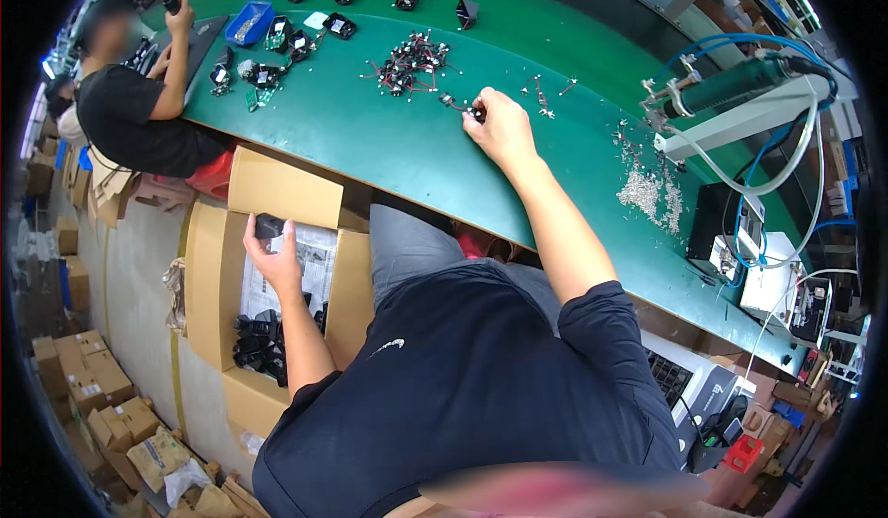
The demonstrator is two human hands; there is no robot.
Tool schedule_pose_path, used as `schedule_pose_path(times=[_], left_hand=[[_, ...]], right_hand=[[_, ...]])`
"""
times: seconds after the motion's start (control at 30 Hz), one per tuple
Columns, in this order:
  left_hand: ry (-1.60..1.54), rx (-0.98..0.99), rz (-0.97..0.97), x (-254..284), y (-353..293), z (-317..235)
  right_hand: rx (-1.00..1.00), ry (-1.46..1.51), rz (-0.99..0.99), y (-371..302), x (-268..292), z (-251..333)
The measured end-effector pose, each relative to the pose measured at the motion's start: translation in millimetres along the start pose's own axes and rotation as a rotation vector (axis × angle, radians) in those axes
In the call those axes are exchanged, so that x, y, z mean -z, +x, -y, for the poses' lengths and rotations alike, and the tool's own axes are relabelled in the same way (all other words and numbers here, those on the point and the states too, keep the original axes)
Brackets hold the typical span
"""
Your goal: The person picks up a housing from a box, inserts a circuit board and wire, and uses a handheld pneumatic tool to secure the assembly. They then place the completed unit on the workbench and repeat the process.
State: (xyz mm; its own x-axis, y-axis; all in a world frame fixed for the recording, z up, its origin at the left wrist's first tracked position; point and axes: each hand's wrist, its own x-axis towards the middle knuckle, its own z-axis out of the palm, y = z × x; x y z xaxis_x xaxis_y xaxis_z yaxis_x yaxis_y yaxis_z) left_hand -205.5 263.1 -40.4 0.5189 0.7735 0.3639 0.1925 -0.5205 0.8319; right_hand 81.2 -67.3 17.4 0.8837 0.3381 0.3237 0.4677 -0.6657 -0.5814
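Over the open cardboard box at the left, my left hand grips a black plastic housing between thumb and fingers. My right hand is above the green table, fingers pinched on a small black part. Red and black wire runs from that part to a small connector piece on its left. A pile of small wired parts lies just beyond, left of my right hand. More black housings fill the bottom of the box, beside printed paper.
Loose wired pieces and a heap of small silvery parts lie to the right, near a pneumatic press with hoses. A blue tray and black housings sit at the far left. A co-worker works at the table's left end.
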Motion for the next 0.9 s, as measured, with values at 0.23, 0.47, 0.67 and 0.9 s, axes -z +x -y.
schedule_pose_path(times=[0.23, 0.47, 0.67, 0.9], left_hand=[[-0.100, -0.158, 0.128, -33.2, 4.3, -50.7], [-0.202, -0.211, 0.220, -54.9, -1.3, -72.0], [-0.265, -0.131, 0.254, -56.9, -7.5, -78.0], [-0.298, -0.081, 0.284, -58.8, -10.5, -86.1]], right_hand=[[0.005, -0.104, 0.021, -12.8, 14.1, -4.1], [-0.057, -0.043, 0.051, -13.9, 16.7, -17.7], [-0.049, 0.055, -0.058, -14.3, 20.0, -11.3], [-0.064, 0.166, -0.060, -9.5, 11.7, -13.4]])
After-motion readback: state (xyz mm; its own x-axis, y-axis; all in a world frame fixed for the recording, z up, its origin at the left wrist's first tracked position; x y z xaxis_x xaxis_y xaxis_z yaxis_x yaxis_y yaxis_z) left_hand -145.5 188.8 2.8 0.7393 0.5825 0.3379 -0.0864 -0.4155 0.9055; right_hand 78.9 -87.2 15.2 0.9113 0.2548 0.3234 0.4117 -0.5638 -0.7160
